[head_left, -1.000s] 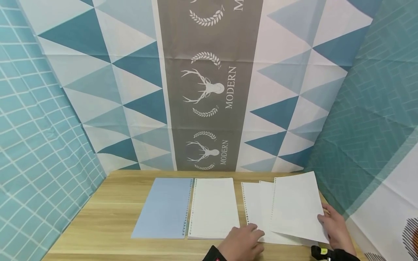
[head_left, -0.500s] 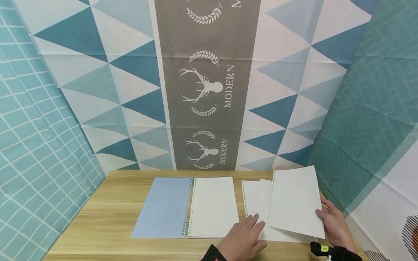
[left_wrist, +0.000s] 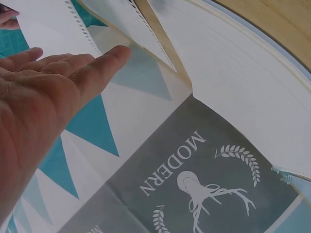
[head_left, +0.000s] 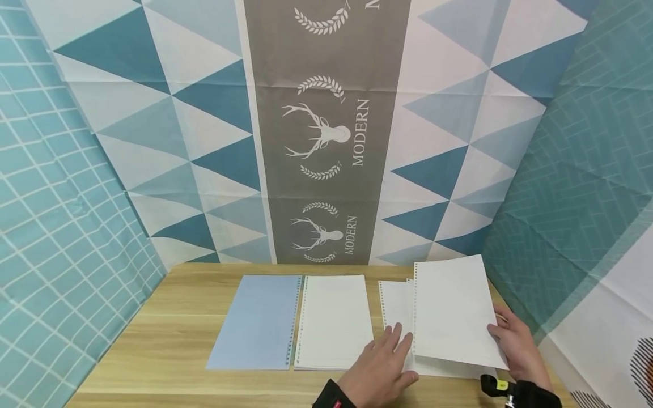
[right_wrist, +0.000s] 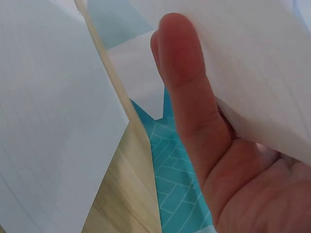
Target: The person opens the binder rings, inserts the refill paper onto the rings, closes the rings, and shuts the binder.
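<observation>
In the head view my right hand [head_left: 517, 345] pinches the right edge of a white loose-leaf sheet [head_left: 451, 309] with a row of punched holes down its left side. This sheet is raised above the table and tilted. The right wrist view shows my thumb [right_wrist: 187, 73] against the paper [right_wrist: 257, 63]. My left hand [head_left: 380, 365] is spread with fingers extended, close to the held sheet's left edge; whether it touches paper is unclear. Beneath lie other punched loose sheets [head_left: 394, 303], partly covered. Left of them an open ring-type notebook shows white pages [head_left: 334, 323] and a pale blue cover [head_left: 255, 323].
The wooden table [head_left: 168, 334] extends left of the notebook. A patterned cloth with deer motifs [head_left: 326, 136] hangs directly behind it. Tile-print cloths stand at the left [head_left: 66, 187] and right [head_left: 586, 170] sides.
The held sheet and my right hand have moved left and slightly up, covering more of the loose sheets. My left hand's fingers have straightened and shifted slightly away from me.
</observation>
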Motion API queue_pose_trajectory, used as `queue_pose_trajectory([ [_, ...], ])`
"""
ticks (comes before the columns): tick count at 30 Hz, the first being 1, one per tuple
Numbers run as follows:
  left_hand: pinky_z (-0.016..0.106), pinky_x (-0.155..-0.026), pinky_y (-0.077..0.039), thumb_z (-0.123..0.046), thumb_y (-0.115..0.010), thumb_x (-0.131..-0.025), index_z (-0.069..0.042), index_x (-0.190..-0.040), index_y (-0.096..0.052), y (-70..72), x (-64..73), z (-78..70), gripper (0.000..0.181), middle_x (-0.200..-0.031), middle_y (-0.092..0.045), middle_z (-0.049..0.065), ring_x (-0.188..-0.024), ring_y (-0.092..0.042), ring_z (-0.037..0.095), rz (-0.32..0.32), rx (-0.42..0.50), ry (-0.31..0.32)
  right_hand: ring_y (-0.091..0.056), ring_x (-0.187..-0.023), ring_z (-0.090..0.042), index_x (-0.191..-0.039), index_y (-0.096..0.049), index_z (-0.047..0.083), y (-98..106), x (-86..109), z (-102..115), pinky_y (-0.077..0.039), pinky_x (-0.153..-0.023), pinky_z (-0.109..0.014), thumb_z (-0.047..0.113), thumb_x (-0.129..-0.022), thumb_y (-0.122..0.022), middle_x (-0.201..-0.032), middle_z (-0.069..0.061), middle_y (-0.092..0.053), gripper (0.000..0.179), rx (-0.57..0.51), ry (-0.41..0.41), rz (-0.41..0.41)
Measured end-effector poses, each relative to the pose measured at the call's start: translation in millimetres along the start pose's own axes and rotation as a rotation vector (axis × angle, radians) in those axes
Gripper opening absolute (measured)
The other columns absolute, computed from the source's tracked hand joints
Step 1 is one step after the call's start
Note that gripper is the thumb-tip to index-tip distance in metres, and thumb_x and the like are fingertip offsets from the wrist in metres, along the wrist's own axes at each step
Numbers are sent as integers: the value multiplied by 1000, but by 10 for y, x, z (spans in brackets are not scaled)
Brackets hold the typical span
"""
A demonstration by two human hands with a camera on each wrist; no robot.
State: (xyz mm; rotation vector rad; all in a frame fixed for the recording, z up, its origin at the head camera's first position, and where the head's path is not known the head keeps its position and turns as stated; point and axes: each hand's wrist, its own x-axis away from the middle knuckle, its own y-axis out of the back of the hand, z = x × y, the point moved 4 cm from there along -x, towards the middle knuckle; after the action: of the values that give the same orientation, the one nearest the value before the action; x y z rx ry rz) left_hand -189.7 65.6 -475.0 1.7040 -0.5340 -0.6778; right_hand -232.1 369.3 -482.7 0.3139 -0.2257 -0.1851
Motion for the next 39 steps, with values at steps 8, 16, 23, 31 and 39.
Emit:
queue_pose_trajectory([
  [8, 47, -104, -53, -60, -32, -104, -17, -159, -33, 20, 2, 2, 69, -166, -33, 12, -151, -38, 27, 7, 18, 17, -60, -92, 6, -160, -14, -2, -58, 41, 110, -57, -79, -25, 5, -106, -37, -158, -36, -31, 60, 35, 45, 15],
  [16, 52, -106, -52, -59, -34, -104, -19, -160, -31, 62, 12, 35, 69, -168, -27, 11, -155, -32, 29, 7, 64, 44, -59, -94, 7, -161, -8, -3, -98, 46, 195, -57, -79, -23, 5, -106, -35, -159, -35, -29, 62, -1, 41, 10],
  [23, 55, -108, -50, -56, -38, -105, -17, -160, -32, 132, 30, 106, 68, -168, -28, 12, -155, -31, 30, -19, 90, 82, -64, -94, 3, -161, -10, -1, -143, 86, 256, -59, -81, -26, 6, -106, -34, -157, -34, -33, 61, -29, 62, 19],
  [31, 56, -110, -47, -57, -37, -105, -16, -161, -30, 186, 54, 159, 69, -169, -27, 13, -157, -27, 29, -34, 120, 100, -62, -96, 3, -161, -12, 1, -201, 124, 335, -58, -81, -24, 8, -107, -36, -157, -32, -33, 60, -46, 82, 21],
  [39, 59, -110, -46, -52, -40, -106, -10, -159, -31, 259, 69, 252, 69, -168, -26, 16, -155, -29, 35, -73, 151, 119, -65, -96, 1, -158, -21, -4, -322, 142, 427, -58, -81, -23, 0, -105, -38, -148, -33, -45, 55, -19, 184, 20],
])
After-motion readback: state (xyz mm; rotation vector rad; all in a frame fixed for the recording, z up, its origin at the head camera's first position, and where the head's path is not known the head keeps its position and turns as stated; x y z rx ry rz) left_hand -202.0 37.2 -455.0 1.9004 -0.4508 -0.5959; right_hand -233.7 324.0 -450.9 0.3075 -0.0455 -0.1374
